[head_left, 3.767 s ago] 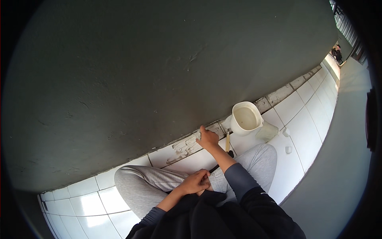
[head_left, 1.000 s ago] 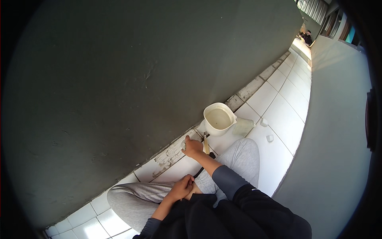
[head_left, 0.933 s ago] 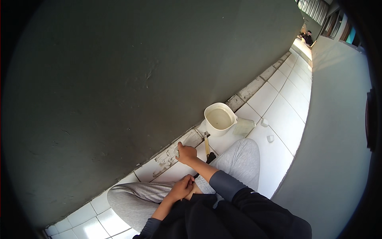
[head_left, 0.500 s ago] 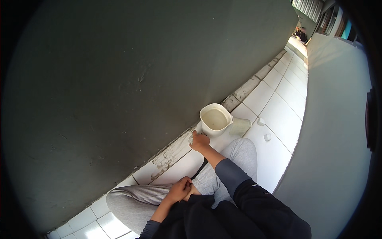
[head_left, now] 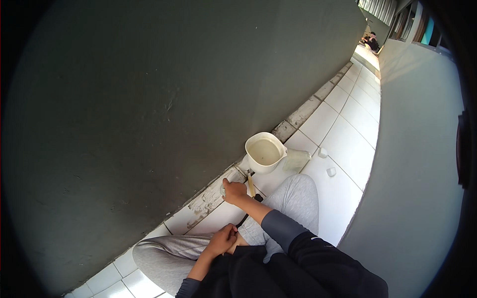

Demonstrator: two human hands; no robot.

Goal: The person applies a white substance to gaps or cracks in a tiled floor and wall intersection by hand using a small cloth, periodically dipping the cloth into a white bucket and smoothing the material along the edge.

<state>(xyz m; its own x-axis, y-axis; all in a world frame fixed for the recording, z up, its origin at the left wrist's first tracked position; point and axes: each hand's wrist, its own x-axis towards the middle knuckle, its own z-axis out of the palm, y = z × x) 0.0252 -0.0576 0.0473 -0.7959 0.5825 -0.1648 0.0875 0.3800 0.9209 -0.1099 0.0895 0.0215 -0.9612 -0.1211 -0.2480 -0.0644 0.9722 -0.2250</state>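
My right hand (head_left: 234, 191) is closed round a small pale object, mostly hidden by the fingers, against the stained strip of tile (head_left: 203, 200) at the foot of the dark wall. Just beyond it stands a white jug (head_left: 265, 153) with cloudy water in it. A tool with a yellowish handle (head_left: 251, 185) lies on the floor between that hand and the jug. My left hand (head_left: 221, 240) rests in my lap with its fingers curled in, and nothing shows in them.
Right of the jug lies a pale greenish cloth-like piece (head_left: 297, 161). Two small white blocks (head_left: 323, 153) sit on the white floor tiles (head_left: 343, 136). A grey wall (head_left: 420, 164) bounds the passage on the right. People (head_left: 370, 41) sit at its far end.
My right hand has moved back from beside the jug, left and nearer along the tile strip, uncovering the yellowish-handled tool. My left hand stays in place. The view has shifted slightly.
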